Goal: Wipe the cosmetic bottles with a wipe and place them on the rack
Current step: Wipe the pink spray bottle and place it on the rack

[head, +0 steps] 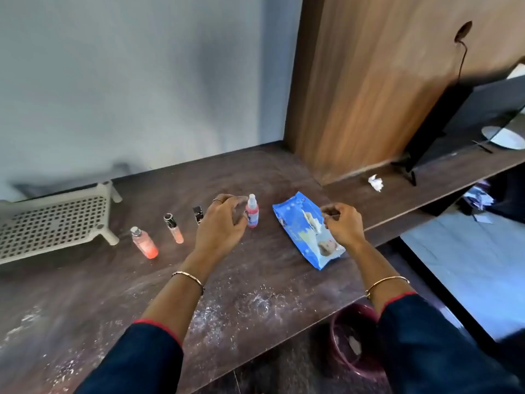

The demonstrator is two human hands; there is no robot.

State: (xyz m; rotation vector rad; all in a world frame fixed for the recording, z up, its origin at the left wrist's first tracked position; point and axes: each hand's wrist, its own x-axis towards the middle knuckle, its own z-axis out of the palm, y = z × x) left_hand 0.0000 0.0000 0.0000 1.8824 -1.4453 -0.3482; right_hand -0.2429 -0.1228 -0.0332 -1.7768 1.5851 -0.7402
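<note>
A small pink bottle with a white cap (252, 214) stands upright on the dark wooden table (255, 280). My left hand (221, 223) is right beside it with fingers spread and curled toward it, holding nothing. A blue wipes pack (295, 223) lies flat to the right. My right hand (345, 224) pinches the white wipe (312, 223) that pokes out of the pack's opening. Left of my left hand stand a small dark bottle (198, 214), a slim tube with a black cap (174, 228) and a pink bottle with a silver cap (143, 243). The beige perforated rack (54, 223) sits at the far left.
A crumpled white tissue (375, 182) lies on the lower shelf to the right, near a black TV (466, 120) on its stand. A wooden panel (369, 81) rises behind the pack. A maroon bowl (355, 339) sits below the table's front edge. White dust marks the near tabletop.
</note>
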